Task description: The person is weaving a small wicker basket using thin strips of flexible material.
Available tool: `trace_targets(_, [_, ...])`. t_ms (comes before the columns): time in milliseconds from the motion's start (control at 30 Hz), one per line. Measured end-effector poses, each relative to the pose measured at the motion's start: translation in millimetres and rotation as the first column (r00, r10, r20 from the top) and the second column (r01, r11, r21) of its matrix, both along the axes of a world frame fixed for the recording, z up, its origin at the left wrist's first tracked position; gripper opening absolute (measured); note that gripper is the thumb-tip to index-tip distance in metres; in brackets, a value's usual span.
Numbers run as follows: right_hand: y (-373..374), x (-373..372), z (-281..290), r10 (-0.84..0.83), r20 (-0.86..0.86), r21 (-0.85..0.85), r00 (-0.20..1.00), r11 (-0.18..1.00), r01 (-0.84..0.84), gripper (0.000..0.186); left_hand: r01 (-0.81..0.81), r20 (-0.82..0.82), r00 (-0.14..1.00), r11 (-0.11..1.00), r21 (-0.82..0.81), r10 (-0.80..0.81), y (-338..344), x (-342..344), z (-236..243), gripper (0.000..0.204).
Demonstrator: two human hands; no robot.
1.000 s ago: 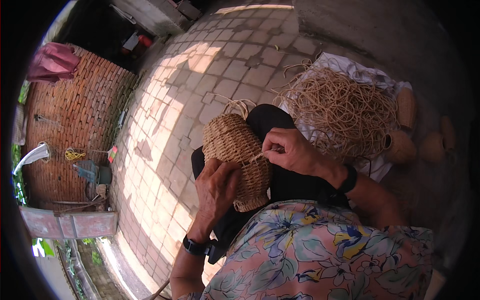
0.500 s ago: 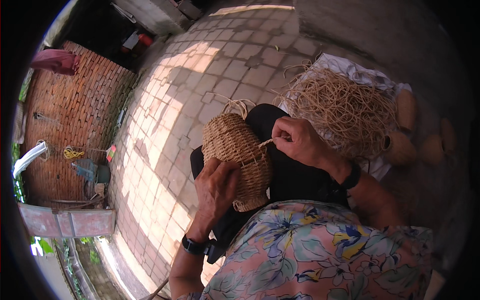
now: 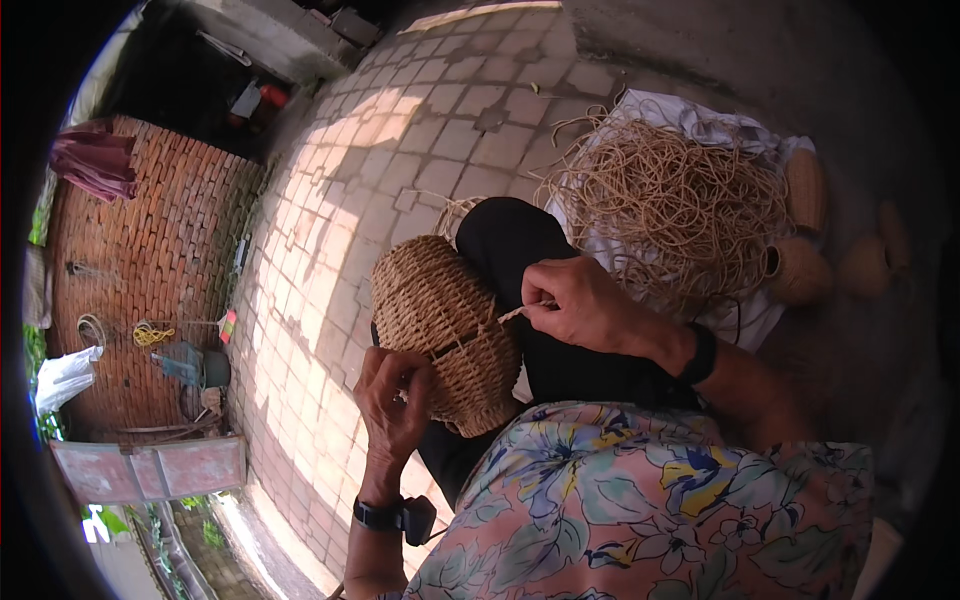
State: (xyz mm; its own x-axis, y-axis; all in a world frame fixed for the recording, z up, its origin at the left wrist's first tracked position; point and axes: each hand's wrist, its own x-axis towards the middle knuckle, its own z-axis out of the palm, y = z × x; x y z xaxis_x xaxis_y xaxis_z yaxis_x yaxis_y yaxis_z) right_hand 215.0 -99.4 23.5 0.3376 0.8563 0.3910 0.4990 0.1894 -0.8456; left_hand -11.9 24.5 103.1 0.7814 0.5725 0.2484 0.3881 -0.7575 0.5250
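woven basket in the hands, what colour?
Natural tan straw, banded weave: the woven basket, held by the left hand, shows best in the head view.

Both hands weave a basket (straw-coloured).

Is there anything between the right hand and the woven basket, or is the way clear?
Nothing visible stands between them. The right hand pinches a strand right at the basket, and the left hand grips the basket from below. The loose strand pile lies behind, out of the way.

The left hand hides the woven basket at seven o'clock; the strand's end vanishes inside the right hand.
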Motion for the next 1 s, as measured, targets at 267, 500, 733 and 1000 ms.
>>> trace_targets(267, [2, -11, 6, -0.021, 0.025, 0.048, 0.999, 0.999, 0.020, 0.012, 0.165, -0.140, 0.983, 0.914, 0.371, -0.121, -14, 33, 5, 0.018])
trace_targets(500, [6, -15, 8, -0.023, 0.046, 0.057, 0.999, 0.998, 0.021, 0.012, 0.190, -0.197, 0.972, 0.917, 0.350, -0.127, -15, 38, 8, 0.013])
trace_targets(733, [9, -18, 10, -0.003, 0.081, 0.047, 0.997, 0.999, -0.001, 0.011, 0.196, -0.175, 0.974, 0.927, 0.318, -0.146, -15, 38, 11, 0.012])
trace_targets(1000, [13, -20, 9, 0.030, 0.102, 0.013, 0.994, 0.999, -0.031, 0.010, 0.211, -0.177, 0.971, 0.920, 0.331, -0.159, -14, 38, 9, 0.012])
